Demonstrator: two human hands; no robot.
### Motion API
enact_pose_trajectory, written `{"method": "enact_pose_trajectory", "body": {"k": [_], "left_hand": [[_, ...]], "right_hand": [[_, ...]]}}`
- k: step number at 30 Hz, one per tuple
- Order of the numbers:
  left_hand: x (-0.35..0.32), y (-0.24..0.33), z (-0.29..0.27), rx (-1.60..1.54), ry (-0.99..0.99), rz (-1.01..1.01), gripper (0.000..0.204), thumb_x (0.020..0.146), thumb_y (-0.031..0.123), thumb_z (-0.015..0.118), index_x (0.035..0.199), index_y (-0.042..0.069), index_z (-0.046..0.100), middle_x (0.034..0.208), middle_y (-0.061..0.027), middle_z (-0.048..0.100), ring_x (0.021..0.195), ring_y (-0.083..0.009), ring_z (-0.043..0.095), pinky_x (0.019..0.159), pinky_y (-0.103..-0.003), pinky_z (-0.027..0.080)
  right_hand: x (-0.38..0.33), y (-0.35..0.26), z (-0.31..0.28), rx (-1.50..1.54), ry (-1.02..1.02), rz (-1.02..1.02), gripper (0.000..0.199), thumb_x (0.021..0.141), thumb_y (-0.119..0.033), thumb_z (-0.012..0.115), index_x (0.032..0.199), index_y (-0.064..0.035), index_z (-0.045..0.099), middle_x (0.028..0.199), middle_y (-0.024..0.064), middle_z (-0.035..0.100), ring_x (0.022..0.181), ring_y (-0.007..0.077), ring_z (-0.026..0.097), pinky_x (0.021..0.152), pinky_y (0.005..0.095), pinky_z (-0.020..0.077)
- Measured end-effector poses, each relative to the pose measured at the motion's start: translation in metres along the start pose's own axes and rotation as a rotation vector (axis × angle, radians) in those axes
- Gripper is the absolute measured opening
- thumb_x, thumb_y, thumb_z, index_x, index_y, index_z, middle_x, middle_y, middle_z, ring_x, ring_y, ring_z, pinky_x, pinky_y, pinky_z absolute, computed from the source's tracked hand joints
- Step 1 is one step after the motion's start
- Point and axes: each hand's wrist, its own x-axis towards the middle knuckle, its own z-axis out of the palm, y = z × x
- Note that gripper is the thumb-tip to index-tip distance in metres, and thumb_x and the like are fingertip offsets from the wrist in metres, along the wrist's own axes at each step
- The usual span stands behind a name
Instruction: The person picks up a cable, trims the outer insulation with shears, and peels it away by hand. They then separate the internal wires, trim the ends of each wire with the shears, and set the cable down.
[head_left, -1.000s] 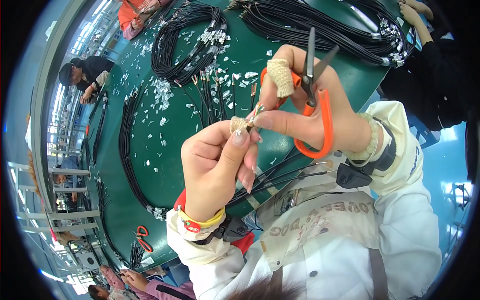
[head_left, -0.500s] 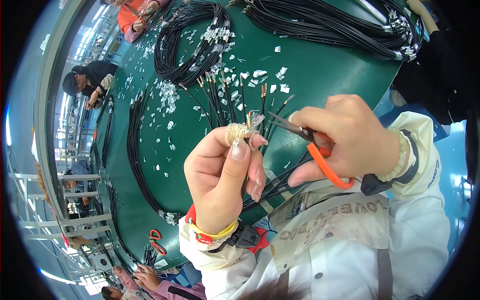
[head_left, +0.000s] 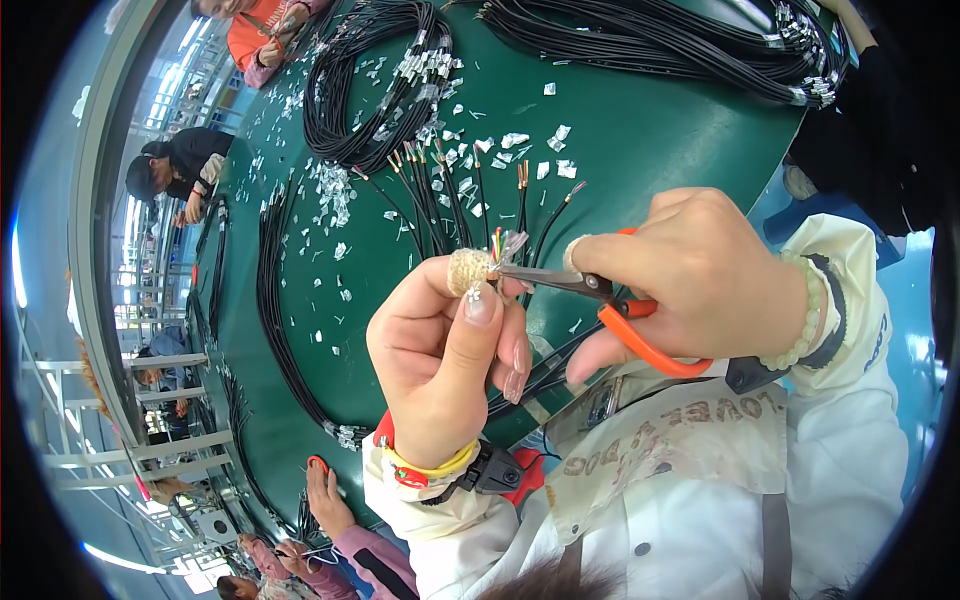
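I see, mid-frame, left hand (head_left: 430, 350) pinching cable (head_left: 493, 272), right hand (head_left: 712, 278) gripping scissors (head_left: 598, 286): likely trimming; next snip should spare wires (head_left: 497, 239).

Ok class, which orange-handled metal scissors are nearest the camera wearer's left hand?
The orange-handled scissors in the right hand, their blades reaching the left hand; another orange handle shows farther away, lower left, beside a co-worker's hand.

The green surface (head_left: 640, 140) bears a black cable coil (head_left: 318, 120), a long bundle (head_left: 640, 45) to the coil's right, and scraps (head_left: 333, 190) and fanned cables (head_left: 428, 208) on its near side.
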Motion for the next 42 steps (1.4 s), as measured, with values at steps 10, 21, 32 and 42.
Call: {"method": "enact_pose_trajectory", "body": {"k": [10,21,32,42], "left_hand": [[0.004,-0.012,0.007,0.308,0.159,0.171,0.015,0.088,0.010,0.047,0.090,-0.005,0.050,0.061,-0.0077,0.055,0.046,-0.0064,0.045,0.042,-0.017,0.036],[0.004,-0.012,0.005,0.104,0.034,0.133,0.016,0.089,0.011,0.047,0.092,-0.005,0.049,0.063,-0.0098,0.054,0.047,-0.0084,0.046,0.044,-0.019,0.039],[0.006,-0.016,0.005,0.104,0.038,0.181,0.016,0.089,0.010,0.046,0.093,-0.005,0.048,0.064,-0.0101,0.054,0.050,-0.0089,0.047,0.046,-0.019,0.040],[0.006,-0.016,0.008,0.089,0.073,0.167,0.014,0.088,0.008,0.047,0.092,-0.005,0.047,0.066,-0.0103,0.056,0.052,-0.0088,0.049,0.047,-0.019,0.041]], "right_hand": [[-0.001,-0.006,-0.008,-0.102,-0.029,0.010,0.054,0.051,-0.050,0.073,0.077,-0.0058,0.054,0.046,-0.0015,0.042,0.039,0.0179,0.045,0.042,0.0272,0.0320],[-0.002,0.001,-0.002,-0.094,-0.027,0.038,0.058,0.050,-0.053,0.071,0.077,-0.0050,0.054,0.045,-0.0008,0.040,0.039,0.0178,0.045,0.043,0.0276,0.0305],[-0.001,0.003,0.004,-0.138,0.002,0.042,0.058,0.050,-0.054,0.070,0.077,-0.0044,0.054,0.045,-0.0003,0.041,0.040,0.0173,0.046,0.043,0.0271,0.0303],[-0.002,0.001,0.004,-0.201,0.037,0.028,0.059,0.049,-0.054,0.070,0.077,-0.0049,0.054,0.044,-0.0016,0.041,0.038,0.0153,0.044,0.042,0.0263,0.0285]]}}
